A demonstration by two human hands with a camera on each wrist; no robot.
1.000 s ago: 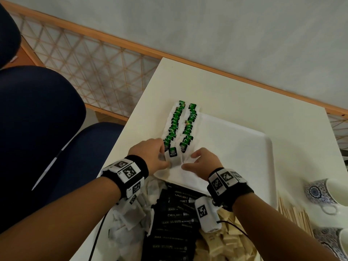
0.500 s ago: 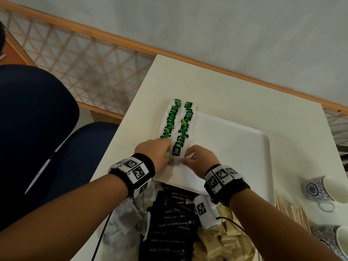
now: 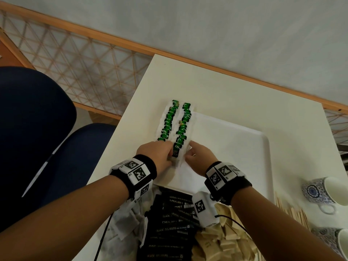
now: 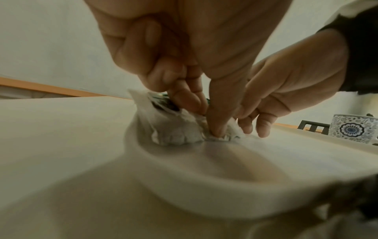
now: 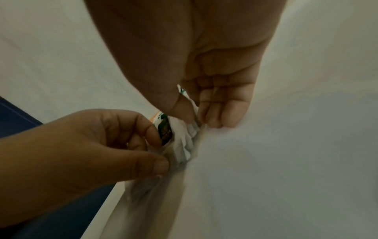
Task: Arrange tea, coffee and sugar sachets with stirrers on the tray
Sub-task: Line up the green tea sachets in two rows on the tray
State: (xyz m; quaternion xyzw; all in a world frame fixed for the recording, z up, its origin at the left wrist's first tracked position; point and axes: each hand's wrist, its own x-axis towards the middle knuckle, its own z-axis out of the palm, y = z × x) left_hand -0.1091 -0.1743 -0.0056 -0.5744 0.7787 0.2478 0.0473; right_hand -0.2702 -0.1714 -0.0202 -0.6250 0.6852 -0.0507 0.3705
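Observation:
A white tray (image 3: pixel 231 147) lies on the cream table. Two rows of overlapping tea bags with green tags (image 3: pixel 180 127) run along the tray's left edge. The nearest tea bag (image 3: pixel 176 152) sits at the near end of the right row. My left hand (image 3: pixel 169 152) pinches it from the left, index finger on the tag (image 5: pixel 165 129) and thumb (image 4: pixel 216 127) pressing the paper down. From the right, my right hand (image 3: pixel 189 153) pinches the bag's paper edge (image 5: pixel 193 113) between thumb and fingers. The left wrist view shows both hands meeting on the crumpled bag (image 4: pixel 175 134).
Close to me lie loose tea bags (image 3: pixel 128 219), black coffee sachets (image 3: pixel 169 223) and tan sugar sachets (image 3: pixel 226 243). Wooden stirrers (image 3: pixel 293 213) and two patterned cups (image 3: pixel 320 191) stand right of the tray. A blue chair (image 3: pixel 37 147) is beside the table's left edge.
Both hands have slid the held tea bag slightly away from me, up against the near end of the right row. The grips look the same.

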